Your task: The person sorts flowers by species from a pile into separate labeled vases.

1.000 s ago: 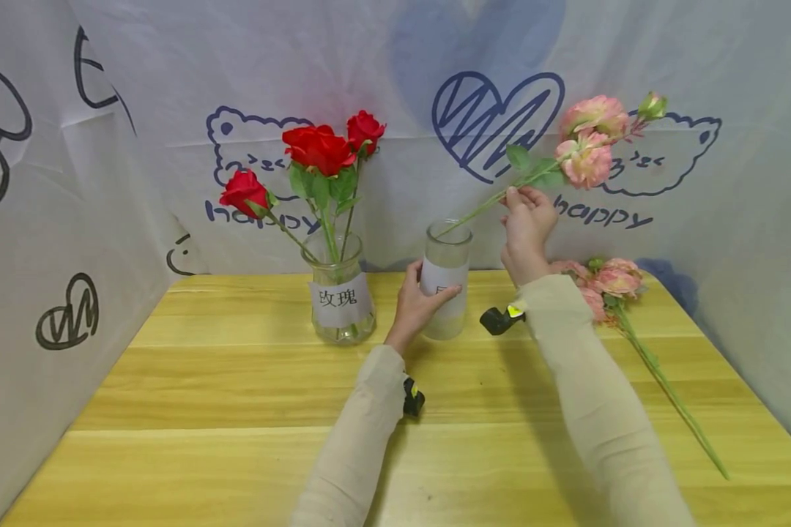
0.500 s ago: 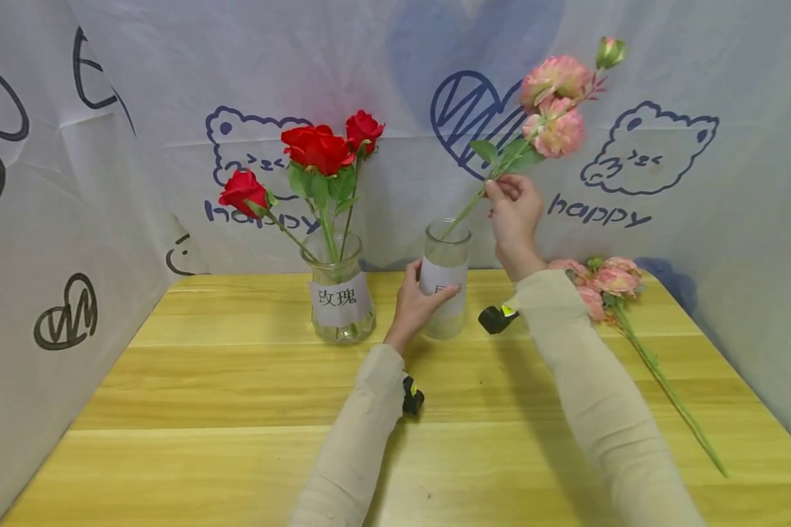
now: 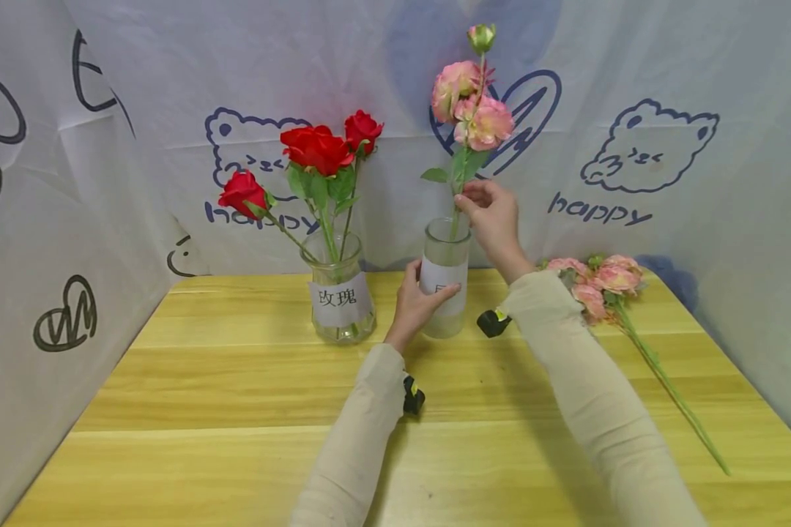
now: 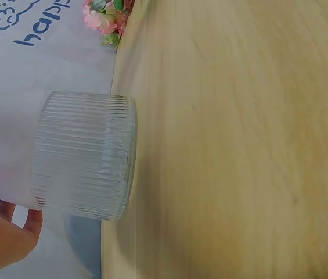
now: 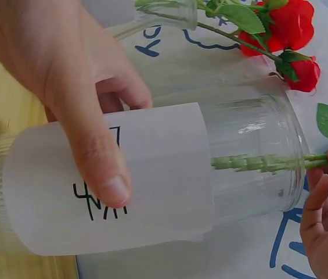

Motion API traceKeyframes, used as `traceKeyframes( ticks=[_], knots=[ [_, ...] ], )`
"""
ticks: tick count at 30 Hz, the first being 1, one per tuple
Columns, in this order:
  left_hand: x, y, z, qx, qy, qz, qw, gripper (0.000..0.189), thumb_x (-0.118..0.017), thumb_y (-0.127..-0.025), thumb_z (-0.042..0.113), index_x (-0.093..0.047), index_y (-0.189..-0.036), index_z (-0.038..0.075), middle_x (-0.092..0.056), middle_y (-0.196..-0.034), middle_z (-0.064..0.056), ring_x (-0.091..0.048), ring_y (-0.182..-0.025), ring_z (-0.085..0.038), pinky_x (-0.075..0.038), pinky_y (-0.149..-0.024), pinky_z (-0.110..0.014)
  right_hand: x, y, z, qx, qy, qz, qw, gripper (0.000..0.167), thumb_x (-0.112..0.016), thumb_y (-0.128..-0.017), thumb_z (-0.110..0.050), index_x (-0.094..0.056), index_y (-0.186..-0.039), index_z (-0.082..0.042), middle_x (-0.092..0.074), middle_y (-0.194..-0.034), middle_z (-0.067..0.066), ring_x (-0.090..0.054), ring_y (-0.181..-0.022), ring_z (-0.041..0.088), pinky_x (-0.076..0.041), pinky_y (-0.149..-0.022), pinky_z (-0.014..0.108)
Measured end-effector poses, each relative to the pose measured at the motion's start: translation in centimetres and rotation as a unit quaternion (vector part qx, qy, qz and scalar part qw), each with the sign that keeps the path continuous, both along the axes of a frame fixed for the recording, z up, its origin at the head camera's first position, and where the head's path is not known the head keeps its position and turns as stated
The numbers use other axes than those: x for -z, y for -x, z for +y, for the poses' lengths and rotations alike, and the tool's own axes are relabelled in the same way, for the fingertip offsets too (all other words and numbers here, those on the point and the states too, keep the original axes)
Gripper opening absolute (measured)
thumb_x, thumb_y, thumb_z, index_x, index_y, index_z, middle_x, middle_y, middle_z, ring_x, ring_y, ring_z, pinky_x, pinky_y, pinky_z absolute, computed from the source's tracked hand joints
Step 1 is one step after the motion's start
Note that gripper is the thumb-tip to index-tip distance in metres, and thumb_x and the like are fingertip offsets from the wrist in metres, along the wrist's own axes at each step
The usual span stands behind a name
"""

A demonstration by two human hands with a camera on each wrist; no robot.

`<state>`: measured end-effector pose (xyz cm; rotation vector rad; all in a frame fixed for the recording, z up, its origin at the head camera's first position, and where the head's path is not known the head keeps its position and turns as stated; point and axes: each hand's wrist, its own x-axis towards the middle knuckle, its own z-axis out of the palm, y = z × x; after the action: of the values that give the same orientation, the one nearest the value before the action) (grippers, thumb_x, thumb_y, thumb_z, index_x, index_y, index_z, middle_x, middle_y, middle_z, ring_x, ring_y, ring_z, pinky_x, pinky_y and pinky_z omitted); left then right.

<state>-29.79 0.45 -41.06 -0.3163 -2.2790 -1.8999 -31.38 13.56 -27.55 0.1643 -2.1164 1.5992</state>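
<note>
The left hand (image 3: 420,304) is grasping the glass vase (image 3: 447,252) around its label (image 5: 164,168), probably steadying it on the desk (image 3: 237,424). The right hand (image 3: 497,222) is pinching the pink flower (image 3: 486,123) just above the vase (its lower stem (image 5: 256,163) is standing inside), presumably balancing those top-heavy blossoms.

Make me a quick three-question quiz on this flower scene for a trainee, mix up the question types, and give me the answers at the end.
1. The left hand holds: a) a red rose, b) the straight-sided vase, c) a leaf.
2. True or false: all the pink flowers stand in vases.
3. What does the right hand pinch?

Key:
1. b.
2. False; the pink flowers at the right lie on the table.
3. The stem of the held pink spray, its lower end inside that vase.
</note>
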Motion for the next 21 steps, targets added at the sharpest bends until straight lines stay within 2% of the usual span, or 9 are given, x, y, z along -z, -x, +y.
traceKeyframes(
  ticks=[3, 10, 13, 17, 21],
  knots=[
    [0.0, 0.1, 0.0, 0.0, -0.004, -0.001, 1.0, 0.075, -0.081, -0.079, 0.027, -0.04, -0.139, 0.009, -0.052, -0.129, -0.01, -0.051, -0.112, -0.024, -0.045, -0.094, -0.042, 0.0, -0.2, -0.1, -0.009, -0.019, -0.011, 0.9997, 0.023, -0.067, -0.09, -0.006, -0.065, -0.11, 0.006, -0.066, -0.1, 0.017, -0.055, -0.077, 0.009, -0.045, -0.058, 0.019],
    [0.1, 0.0, 0.1, -0.004, -0.007, 0.001, 1.0, 0.075, -0.082, -0.078, 0.026, -0.041, -0.139, 0.008, -0.052, -0.131, -0.011, -0.051, -0.114, -0.024, -0.045, -0.095, -0.041, 0.2, -0.3, -0.2, -0.03, -0.026, -0.015, 0.9991, 0.024, -0.067, -0.089, -0.003, -0.064, -0.111, 0.008, -0.066, -0.101, 0.02, -0.056, -0.077, 0.009, -0.045, -0.058, 0.019],
    [0.1, 0.1, 0.1, -0.005, -0.005, 0.003, 1.0, 0.075, -0.082, -0.079, 0.026, -0.041, -0.139, 0.008, -0.052, -0.131, -0.011, -0.051, -0.115, -0.024, -0.044, -0.096, -0.042, 0.3, -0.2, -0.1, -0.037, -0.021, -0.016, 0.999, 0.025, -0.067, -0.088, 0.0, -0.063, -0.111, 0.009, -0.066, -0.104, 0.021, -0.059, -0.083, 0.014, -0.049, -0.066, 0.02],
    [0.1, 0.1, 0.2, -0.006, -0.005, 0.005, 1.0, 0.075, -0.082, -0.079, 0.026, -0.041, -0.139, 0.009, -0.052, -0.131, -0.01, -0.051, -0.114, -0.024, -0.045, -0.095, -0.041, 0.6, -0.3, 0.3, -0.036, -0.02, -0.027, 0.9988, 0.027, -0.065, -0.088, 0.002, -0.063, -0.114, 0.008, -0.065, -0.111, 0.021, -0.06, -0.099, 0.023, -0.05, -0.084, 0.027],
    [0.1, 0.1, 0.2, -0.005, -0.007, 0.005, 1.0, 0.075, -0.082, -0.079, 0.025, -0.04, -0.139, 0.009, -0.052, -0.13, -0.01, -0.052, -0.113, -0.024, -0.045, -0.094, -0.041, 1.0, -0.3, 0.8, -0.02, -0.026, -0.03, 0.999, 0.023, -0.063, -0.089, 0.002, -0.065, -0.111, 0.007, -0.065, -0.112, 0.019, -0.059, -0.103, 0.026, -0.049, -0.084, 0.029]
  ],
)
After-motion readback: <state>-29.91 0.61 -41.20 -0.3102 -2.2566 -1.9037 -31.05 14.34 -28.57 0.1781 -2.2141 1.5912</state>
